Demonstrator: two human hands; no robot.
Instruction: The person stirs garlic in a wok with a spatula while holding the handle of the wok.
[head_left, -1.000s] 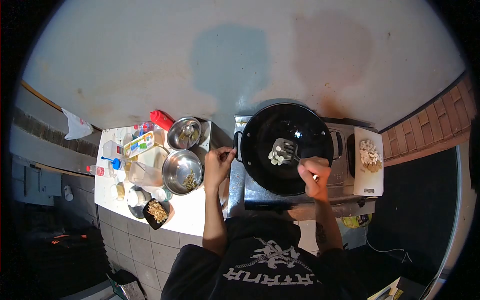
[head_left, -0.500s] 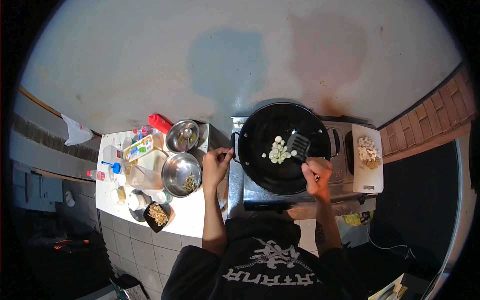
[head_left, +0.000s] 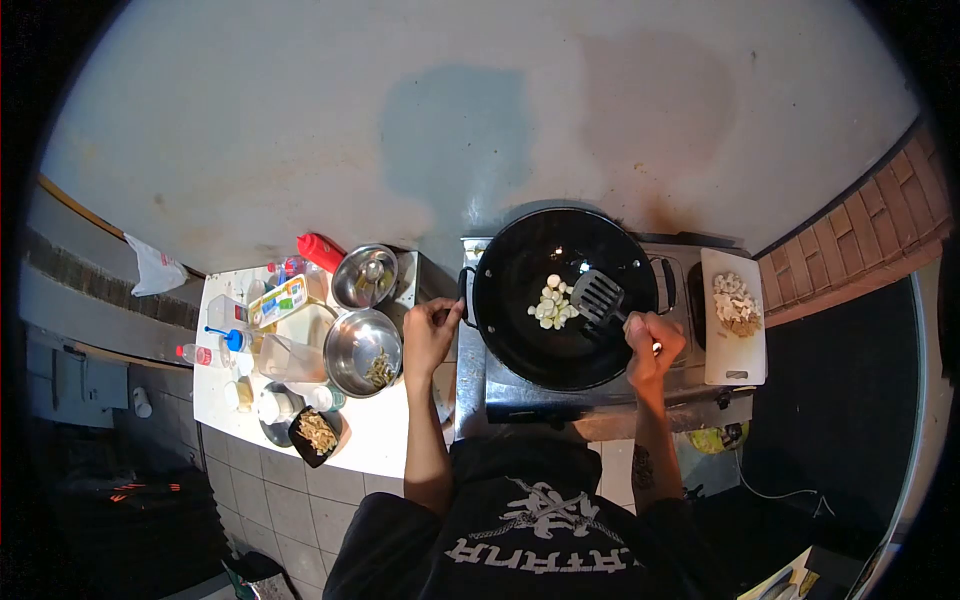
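1. The right hand (head_left: 654,345) is closed around the handle of a slotted spatula (head_left: 598,296), its head tilted inside the wok.
2. The left hand (head_left: 431,325) pinches the left handle (head_left: 466,296) of the wok, thumb and fingers nearly together.
3. The black wok (head_left: 560,350) sits on the stove (head_left: 505,385); pale chopped pieces (head_left: 553,305) lie heaped in it, just left of the spatula head.
4. Right of the wok, a white cutting board (head_left: 733,358) bears small piles of chopped food (head_left: 736,303).
5. On the white tabletop (head_left: 375,440) to the left stand two metal bowls (head_left: 352,335), the nearer holding greenish strips (head_left: 380,369), and a black dish (head_left: 316,436) of pale strips.
6. A red squeeze bottle (head_left: 320,251) lies tilted beside the farther bowl.
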